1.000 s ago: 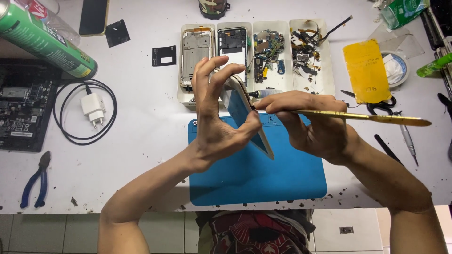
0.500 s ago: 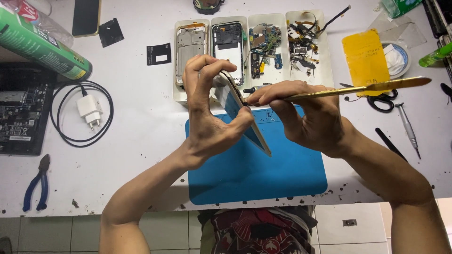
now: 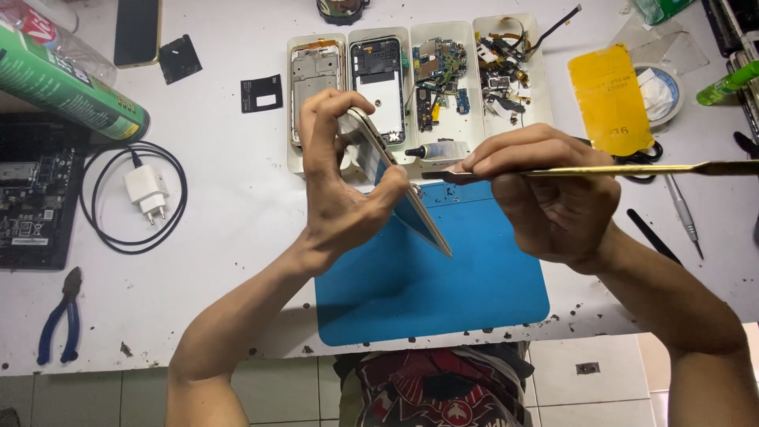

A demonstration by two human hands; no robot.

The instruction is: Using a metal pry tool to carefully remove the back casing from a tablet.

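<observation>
My left hand (image 3: 340, 190) grips a gold-edged phone (image 3: 399, 190), held on edge and tilted above the blue work mat (image 3: 443, 292). My right hand (image 3: 545, 198) holds a long brass-coloured flat pry tool (image 3: 632, 169), which lies level and points left. Its dark tip sits just right of the phone's upper edge; whether it touches the phone I cannot tell. Both hands hover over the mat's far edge.
A white compartment tray (image 3: 294, 162) behind the hands holds phone frames, circuit boards and small parts. A white charger with black cable (image 3: 146, 194), blue-handled pliers (image 3: 59, 316), a green can (image 3: 63, 87), a yellow sheet (image 3: 610, 99), scissors and tweezers lie around.
The pry tool has swung from pointing up-right to level, and its tip has drawn back to the right of the phone. The phone stays in my left hand.
</observation>
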